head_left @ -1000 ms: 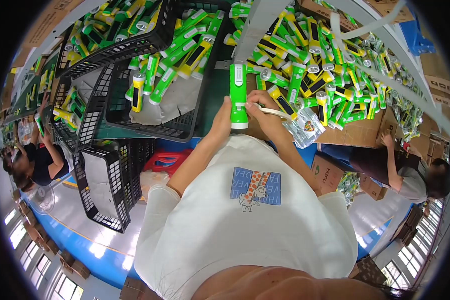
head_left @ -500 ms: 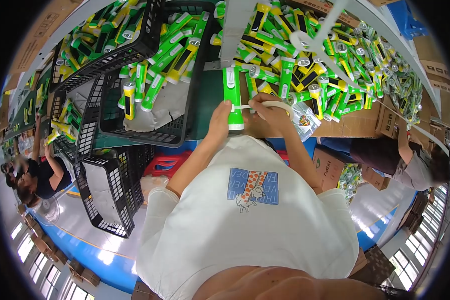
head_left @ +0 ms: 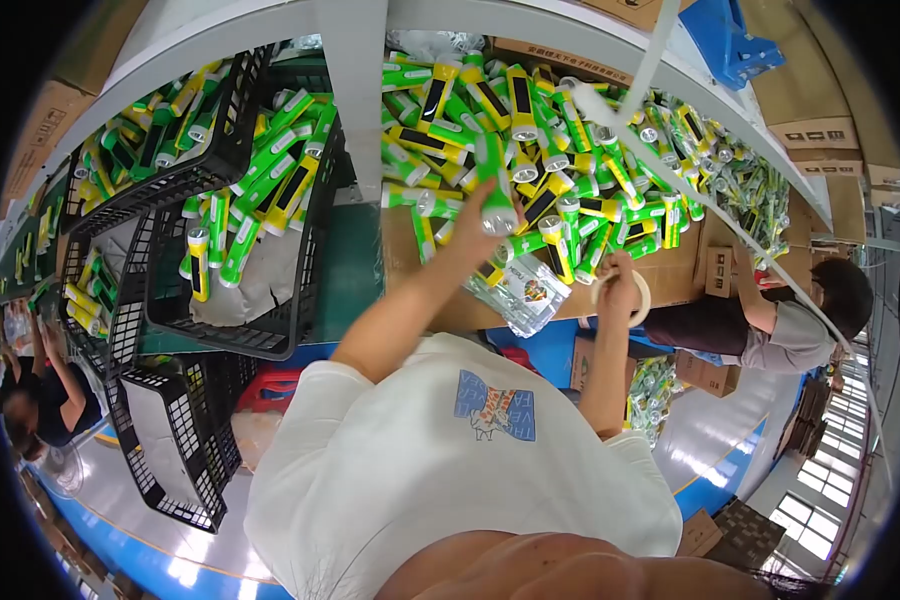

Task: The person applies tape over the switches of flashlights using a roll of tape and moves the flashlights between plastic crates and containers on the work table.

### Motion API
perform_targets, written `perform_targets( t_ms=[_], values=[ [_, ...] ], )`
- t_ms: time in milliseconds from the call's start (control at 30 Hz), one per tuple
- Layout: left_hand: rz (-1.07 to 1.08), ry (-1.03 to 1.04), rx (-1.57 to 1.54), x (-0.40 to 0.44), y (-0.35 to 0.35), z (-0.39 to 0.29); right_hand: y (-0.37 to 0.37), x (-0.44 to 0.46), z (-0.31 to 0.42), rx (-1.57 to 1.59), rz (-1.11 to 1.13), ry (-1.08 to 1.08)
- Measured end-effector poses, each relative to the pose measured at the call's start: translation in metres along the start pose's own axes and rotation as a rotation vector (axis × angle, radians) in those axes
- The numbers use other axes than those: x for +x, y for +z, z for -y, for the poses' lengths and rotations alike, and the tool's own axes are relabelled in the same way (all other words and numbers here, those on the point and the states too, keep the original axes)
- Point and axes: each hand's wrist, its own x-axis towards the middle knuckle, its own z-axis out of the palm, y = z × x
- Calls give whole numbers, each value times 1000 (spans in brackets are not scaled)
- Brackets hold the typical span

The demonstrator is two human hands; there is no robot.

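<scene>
My left hand (head_left: 477,222) is wrapped round the head end of a green-and-white flashlight (head_left: 490,160), held at the front of a large pile of similar flashlights (head_left: 540,120). Lower and to the right, my right hand (head_left: 620,283) grips a roll of cream tape (head_left: 643,303), which hangs as a ring from the fingers. Between the two hands, clear plastic bags with a printed insert (head_left: 532,292) lie at the cardboard edge.
Black plastic crates (head_left: 310,270) with green and yellow flashlights stand at left. A grey post (head_left: 350,110) rises between crate and pile. A white bar (head_left: 690,185) crosses on the right. One co-worker (head_left: 800,310) is at right, another (head_left: 55,390) at far left.
My left hand has carried the flashlight right and forward to the pile. My right hand has moved away from it, right and down, with the tape roll. The view has shifted right.
</scene>
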Motion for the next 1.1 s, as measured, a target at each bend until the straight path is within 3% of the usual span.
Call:
perform_targets(
  t_ms=[33, 100, 133, 167, 200, 233, 267, 300, 333, 367, 433, 500, 533, 567, 600, 633, 700, 733, 800, 867, 933, 967, 1033, 1100],
  values=[
    [-152, 83, 174, 6, 28, -19, -17, 7, 0, -188, 2, 42],
    [-88, 107, 480, 62, 16, -39, -13, 10, -12, -577, -4, 114],
    [-89, 281, 927, 92, 9, -47, -1, 9, -22, -587, 66, 172],
    [-166, 209, 993, 126, -3, -64, 8, 10, -31, -537, 151, 214],
    [-462, 298, 1207, 123, 18, -63, 16, 12, -42, -489, 139, 247],
    [-220, 140, 1202, 145, -8, -78, 24, 11, -47, -567, 239, 165],
    [-474, 286, 1611, 119, 20, -71, 33, 5, -52, -567, 274, 137],
    [-436, 458, 1758, 93, 20, -62, 45, -9, -47, -751, 256, 6],
    [-385, 772, 1786, 53, 16, -51, 55, -18, -55, -780, 198, -118],
    [-180, 1003, 1620, 26, 5, -51, 64, -29, -62, -797, 151, -166],
    [-35, 1137, 1505, -61, 11, -69, 71, -44, -79, -890, 128, -350],
    [-351, 1621, 1689, -106, -5, -115, 84, -62, -92, -921, 214, -355],
    [-592, 1634, 1621, -111, -28, -148, 105, -76, -88, -976, 269, -338],
    [-792, 1570, 1478, -121, -30, -177, 101, -73, -110, -919, 325, -234],
    [-841, 1620, 1594, -119, -50, -215, 115, -82, -115, -903, 366, -233],
    [-1044, 1489, 1980, -107, -94, -253, 125, -87, -125, -844, 431, -237],
    [-1329, 865, 2331, -106, -119, -268, 157, -100, -130, -896, 452, 19],
    [-1218, 577, 2472, -117, -104, -267, 175, -106, -133, -840, 505, -89],
    [-921, 669, 2570, -125, -117, -281, 206, -113, -130, -814, 600, -177],
    [-1050, 869, 1850, -132, -108, -278, 225, -113, -132, -838, 633, -21],
    [-582, 776, 1154, -172, -67, -258, 246, -118, -129, -646, 657, 153],
    [-418, 639, 985, -186, -60, -248, 257, -121, -127, -634, 692, 94],
    [-307, 452, 664, -216, -10, -204, 272, -121, -135, -464, 785, -92],
    [-255, 349, 641, -226, -6, -178, 281, -124, -133, -376, 823, 1]
  ],
)
